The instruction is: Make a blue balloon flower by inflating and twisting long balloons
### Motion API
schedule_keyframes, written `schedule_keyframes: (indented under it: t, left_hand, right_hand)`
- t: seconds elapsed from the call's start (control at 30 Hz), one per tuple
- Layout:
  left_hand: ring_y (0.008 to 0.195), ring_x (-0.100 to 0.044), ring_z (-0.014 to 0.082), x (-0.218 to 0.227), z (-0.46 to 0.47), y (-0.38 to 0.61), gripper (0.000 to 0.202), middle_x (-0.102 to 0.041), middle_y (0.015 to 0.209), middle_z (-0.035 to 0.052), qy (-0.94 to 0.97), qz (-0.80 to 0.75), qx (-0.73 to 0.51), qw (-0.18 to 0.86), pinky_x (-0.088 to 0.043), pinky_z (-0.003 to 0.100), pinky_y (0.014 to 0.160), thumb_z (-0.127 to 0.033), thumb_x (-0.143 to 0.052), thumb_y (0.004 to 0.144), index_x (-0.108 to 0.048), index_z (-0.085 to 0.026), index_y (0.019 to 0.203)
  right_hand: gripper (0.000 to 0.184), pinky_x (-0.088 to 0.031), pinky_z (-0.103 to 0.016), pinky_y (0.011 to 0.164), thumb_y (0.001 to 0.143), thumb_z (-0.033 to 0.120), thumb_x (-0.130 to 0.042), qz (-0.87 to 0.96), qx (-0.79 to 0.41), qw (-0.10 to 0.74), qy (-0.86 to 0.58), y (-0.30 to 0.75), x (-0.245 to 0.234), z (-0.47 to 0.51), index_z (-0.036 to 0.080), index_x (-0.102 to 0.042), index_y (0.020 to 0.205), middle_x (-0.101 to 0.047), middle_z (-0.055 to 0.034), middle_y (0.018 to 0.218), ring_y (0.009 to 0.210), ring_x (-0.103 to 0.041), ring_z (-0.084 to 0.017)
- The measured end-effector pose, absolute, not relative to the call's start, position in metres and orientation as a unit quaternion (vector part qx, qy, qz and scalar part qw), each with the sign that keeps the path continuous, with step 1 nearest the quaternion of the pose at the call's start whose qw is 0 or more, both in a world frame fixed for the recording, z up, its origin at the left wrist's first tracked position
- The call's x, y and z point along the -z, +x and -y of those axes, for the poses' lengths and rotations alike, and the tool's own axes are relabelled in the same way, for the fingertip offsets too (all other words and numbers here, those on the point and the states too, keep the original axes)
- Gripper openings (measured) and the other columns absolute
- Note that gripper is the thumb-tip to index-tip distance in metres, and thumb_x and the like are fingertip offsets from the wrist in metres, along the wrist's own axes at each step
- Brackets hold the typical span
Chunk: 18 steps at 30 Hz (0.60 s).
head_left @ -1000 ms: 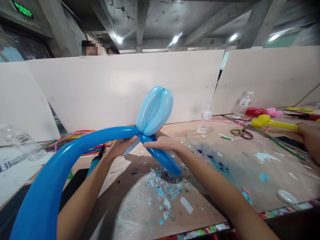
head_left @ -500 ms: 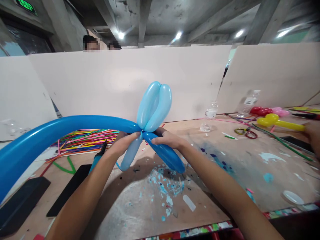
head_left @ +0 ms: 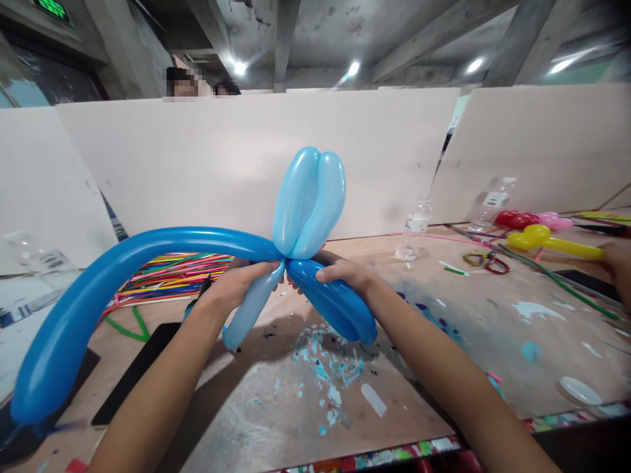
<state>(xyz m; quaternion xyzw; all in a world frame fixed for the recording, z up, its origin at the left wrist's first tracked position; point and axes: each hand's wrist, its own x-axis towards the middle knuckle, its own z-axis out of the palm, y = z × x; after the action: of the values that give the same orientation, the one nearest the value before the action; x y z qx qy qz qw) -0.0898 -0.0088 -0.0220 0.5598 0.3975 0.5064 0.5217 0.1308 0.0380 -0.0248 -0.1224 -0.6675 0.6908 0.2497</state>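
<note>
Both hands hold a twisted balloon figure in front of me, over the table. My left hand point(head_left: 236, 282) is closed around the knot where the parts meet. A long dark blue balloon point(head_left: 167, 240) curves away from there to the left. Two light blue lobes point(head_left: 308, 207) stand upright above the knot, and a paler, softer light blue end point(head_left: 252, 305) hangs below my left hand. My right hand point(head_left: 348, 270) grips the dark blue folded lobe point(head_left: 340, 309), thumb on top, close to the knot. Some fingers are hidden behind the balloons.
Behind my left arm lie colourful unfilled balloons point(head_left: 182, 272) and a black flat object point(head_left: 135, 374). Scissors point(head_left: 495, 263) and clear bottles point(head_left: 417, 226) stand or lie to the right. Another person's hand point(head_left: 618, 266) holds a yellow balloon point(head_left: 572, 247). White panels point(head_left: 197, 164) close off the back.
The long balloon's far end has swung into view at lower left. The dark blue lobe at right now shows as a doubled fold, and the light blue lobes rose slightly.
</note>
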Motion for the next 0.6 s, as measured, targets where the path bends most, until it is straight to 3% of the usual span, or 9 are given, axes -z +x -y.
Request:
schedule_keyframes:
  t: [0.2,0.37,0.47,0.6]
  left_hand:
    - [0.052,-0.059,0.0156,0.017,0.010,-0.079,0.027,-0.065,0.059,0.0037,0.476,-0.398,-0.517,0.589,-0.050,0.028,0.052,-0.039,-0.076,0.066,-0.066,-0.014,0.070]
    - [0.051,-0.059,0.0154,0.019,0.010,-0.074,0.035,-0.066,0.062,0.0022,0.496,-0.419,-0.554,0.520,-0.050,0.028,0.050,-0.043,-0.077,0.066,-0.065,-0.014,0.082]
    - [0.068,-0.065,0.0210,0.024,0.008,-0.073,0.040,-0.072,0.079,0.0054,0.540,-0.450,-0.584,0.405,-0.054,0.033,0.063,-0.046,-0.076,0.068,-0.067,-0.014,0.092]
    - [0.097,-0.063,0.0271,0.028,0.004,-0.076,0.031,-0.071,0.096,0.0052,0.628,-0.453,-0.578,0.258,-0.050,0.039,0.088,-0.046,-0.069,0.076,-0.066,-0.018,0.088]
  right_hand:
    - [0.051,-0.052,-0.033,0.079,0.067,0.029,-0.073,0.680,-0.678,0.258,-0.105,0.133,0.024,-0.037,0.017,-0.061,0.116,-0.068,-0.0054,0.100,0.089,-0.064,-0.020]
    - [0.052,-0.048,-0.039,0.089,0.071,0.034,-0.071,0.751,-0.593,0.266,-0.120,0.131,0.021,-0.039,0.020,-0.060,0.120,-0.064,-0.0058,0.111,0.103,-0.059,-0.023]
    - [0.050,-0.047,-0.040,0.092,0.074,0.038,-0.069,0.791,-0.505,0.286,-0.192,0.124,0.018,-0.037,0.019,-0.060,0.120,-0.062,-0.0068,0.117,0.110,-0.055,-0.026]
    - [0.043,-0.049,-0.038,0.082,0.079,0.039,-0.061,0.790,-0.468,0.279,-0.281,0.114,0.019,-0.032,0.013,-0.061,0.113,-0.063,-0.0090,0.107,0.095,-0.059,-0.025]
